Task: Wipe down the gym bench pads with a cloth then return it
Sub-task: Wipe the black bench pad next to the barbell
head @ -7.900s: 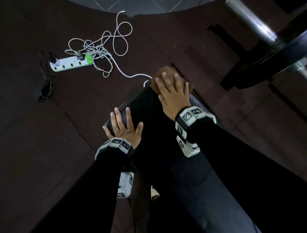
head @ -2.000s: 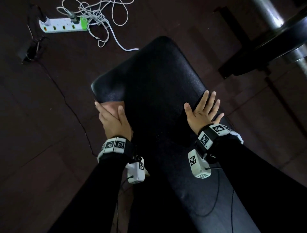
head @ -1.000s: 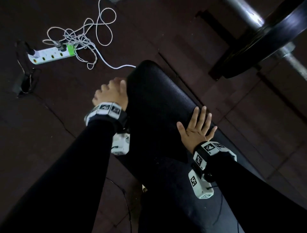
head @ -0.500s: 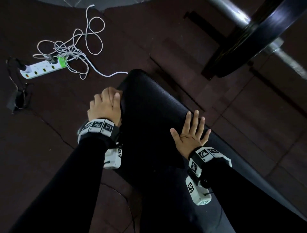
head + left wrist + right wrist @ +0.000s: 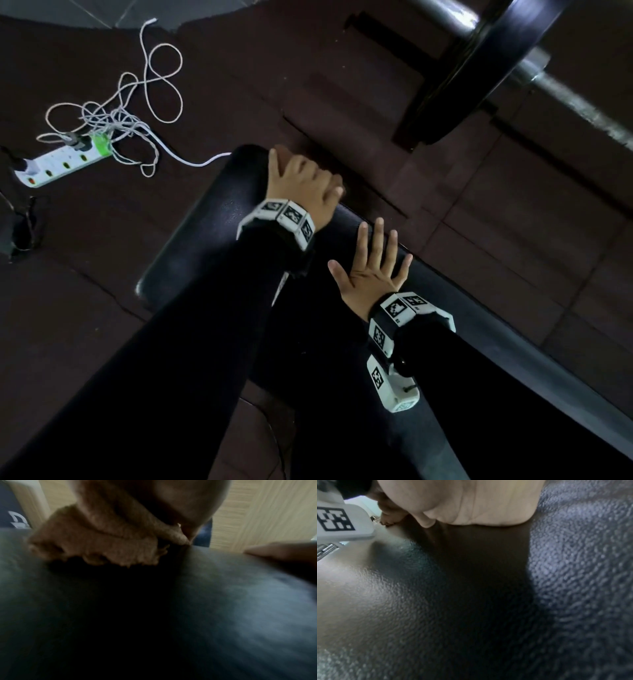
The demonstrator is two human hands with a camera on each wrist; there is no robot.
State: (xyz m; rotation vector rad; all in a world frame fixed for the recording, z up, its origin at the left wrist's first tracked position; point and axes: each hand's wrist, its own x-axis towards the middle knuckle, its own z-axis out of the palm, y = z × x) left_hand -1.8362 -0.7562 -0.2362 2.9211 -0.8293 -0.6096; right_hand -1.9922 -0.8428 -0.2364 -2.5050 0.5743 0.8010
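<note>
Cloth (image 5: 96, 543) under left hand (image 5: 301, 185)

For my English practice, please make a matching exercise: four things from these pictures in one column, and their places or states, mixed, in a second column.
1. cloth
2. right hand
3. power strip
4. left hand

a. lies on the floor
b. flat on the pad, fingers spread
c. under the left hand
d. at the pad's far end

Pairs: 1-c, 2-b, 3-a, 4-d
</note>
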